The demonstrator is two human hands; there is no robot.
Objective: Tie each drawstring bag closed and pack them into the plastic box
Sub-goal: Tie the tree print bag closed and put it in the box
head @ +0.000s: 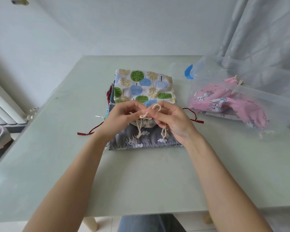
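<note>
both forearms reach over the pale table to the grey animal-print drawstring bag, which lies on a stack in front of the tree-print bag. left hand and right hand each pinch the cream cord narrowly, mid-knot, 1 loop standing up. the cord looks soft and limp, best held near the gathered mouth. 1 pink bag sits in the clear plastic box to the right.

Pale table; radiator left; curtain right.
</note>
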